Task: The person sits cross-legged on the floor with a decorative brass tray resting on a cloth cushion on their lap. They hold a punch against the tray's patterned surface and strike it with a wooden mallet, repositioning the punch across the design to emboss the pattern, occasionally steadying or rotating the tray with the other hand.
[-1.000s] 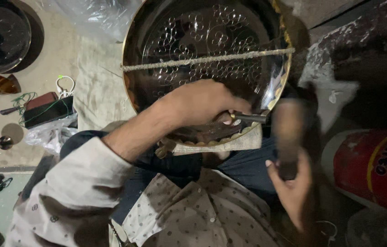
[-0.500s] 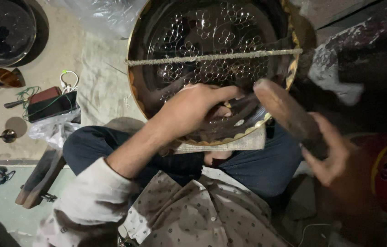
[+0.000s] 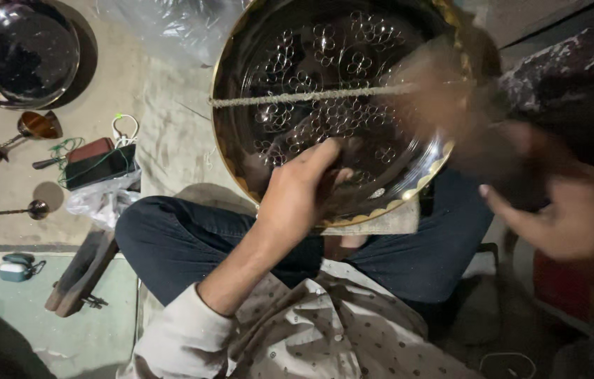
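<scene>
A large round metal tray (image 3: 325, 91) with a flower pattern is propped on the lap, crossed by a taut cord (image 3: 297, 96). The left hand (image 3: 300, 189) is closed around a small tool pressed against the tray's lower face. The right hand (image 3: 571, 210) is clenched on a motion-blurred hammer (image 3: 451, 91) raised over the tray's right side.

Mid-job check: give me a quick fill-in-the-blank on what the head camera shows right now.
1. The left hand rests on the round engraved metal ____.
2. A taut ____ runs across the tray.
3. The right hand is blurred by ____.
4. The engraved pattern shows ____.

Missing words: tray; string; motion; flowers
</scene>
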Demonstrator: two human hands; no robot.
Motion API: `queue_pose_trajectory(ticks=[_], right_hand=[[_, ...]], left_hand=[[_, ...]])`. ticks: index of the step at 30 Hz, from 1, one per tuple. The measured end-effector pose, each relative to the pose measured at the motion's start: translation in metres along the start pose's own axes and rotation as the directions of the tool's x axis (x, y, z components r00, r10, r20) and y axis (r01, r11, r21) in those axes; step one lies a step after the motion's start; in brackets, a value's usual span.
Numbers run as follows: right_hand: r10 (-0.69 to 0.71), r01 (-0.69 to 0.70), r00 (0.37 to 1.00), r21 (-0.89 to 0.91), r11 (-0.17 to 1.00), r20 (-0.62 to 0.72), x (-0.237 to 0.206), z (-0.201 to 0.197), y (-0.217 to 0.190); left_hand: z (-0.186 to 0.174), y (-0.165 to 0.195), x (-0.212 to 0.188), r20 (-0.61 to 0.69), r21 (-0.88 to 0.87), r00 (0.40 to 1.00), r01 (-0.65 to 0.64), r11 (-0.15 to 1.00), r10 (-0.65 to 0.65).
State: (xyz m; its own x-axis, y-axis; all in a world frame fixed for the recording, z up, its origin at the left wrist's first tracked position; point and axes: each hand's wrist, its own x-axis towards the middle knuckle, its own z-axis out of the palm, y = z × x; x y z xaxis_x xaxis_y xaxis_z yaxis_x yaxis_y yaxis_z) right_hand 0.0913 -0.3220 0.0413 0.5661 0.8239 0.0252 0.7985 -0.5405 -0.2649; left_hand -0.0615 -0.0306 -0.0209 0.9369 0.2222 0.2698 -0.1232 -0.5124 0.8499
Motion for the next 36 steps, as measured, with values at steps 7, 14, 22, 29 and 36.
queue_pose_trajectory(ticks=[7, 14, 22, 29, 36], right_hand=[[0.06, -0.008, 0.969, -0.215, 0.976, 0.24, -0.001, -0.014, 0.004], [0.144, -0.138, 0.987, 0.078, 0.987, -0.065, -0.031, 0.002, -0.036], [0.431, -0.4, 0.899, 0.257, 0.88, -0.074, -0.073, 0.057, -0.013], [0.303, -0.267, 0.937, 0.203, 0.942, -0.174, -0.071, 0.063, -0.002], [0.384, -0.288, 0.889, 0.346, 0.893, -0.25, -0.089, 0.093, -0.024]], left_hand=[[0.004, 0.001, -0.001, -0.074, 0.027, 0.993, 0.093, 0.995, -0.091], [-0.018, 0.001, 0.032, 0.279, -0.094, 0.952, -0.102, 0.99, 0.125], [-0.02, -0.006, 0.048, 0.435, -0.102, 0.886, -0.132, 0.986, 0.163], [-0.017, -0.005, 0.048, 0.433, -0.046, 0.885, -0.166, 0.985, 0.169], [-0.015, 0.0, 0.057, 0.472, -0.065, 0.854, -0.216, 0.974, 0.221]])
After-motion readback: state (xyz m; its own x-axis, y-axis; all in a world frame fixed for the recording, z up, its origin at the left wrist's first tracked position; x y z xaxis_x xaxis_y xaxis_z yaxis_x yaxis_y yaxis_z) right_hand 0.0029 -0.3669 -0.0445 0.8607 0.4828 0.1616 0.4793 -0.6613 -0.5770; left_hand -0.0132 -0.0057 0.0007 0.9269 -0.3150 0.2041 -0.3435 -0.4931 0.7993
